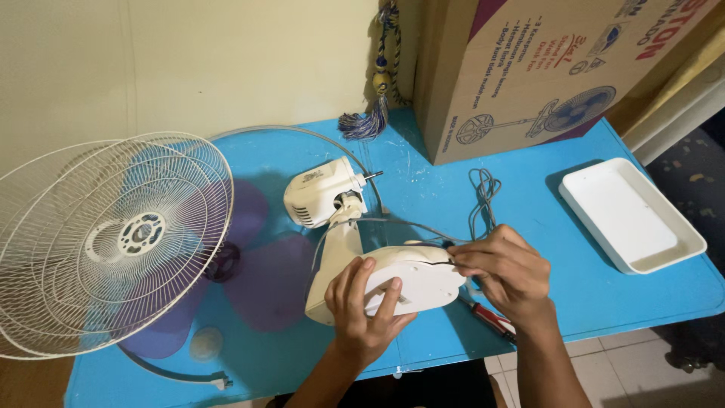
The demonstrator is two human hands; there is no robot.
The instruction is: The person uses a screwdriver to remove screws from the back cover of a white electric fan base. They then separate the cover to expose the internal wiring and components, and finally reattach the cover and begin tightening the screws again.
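Observation:
A white fan body lies on the blue table (604, 295): its motor housing (321, 193) with a bare metal shaft points right, and its flat oval base (419, 279) faces me. My left hand (362, 310) grips the near edge of the base. My right hand (506, 276) pinches the grey power cord (483, 200) where it enters the base's right side. A red-handled screwdriver (491, 317) lies under my right hand.
White wire fan grilles (106, 242) rest at the left over purple fan blades (264, 279). A white tray (630, 215) sits at the right. A cardboard box (529, 68) stands at the back. A grey ring (302, 132) and a round cap (205, 344) lie on the table.

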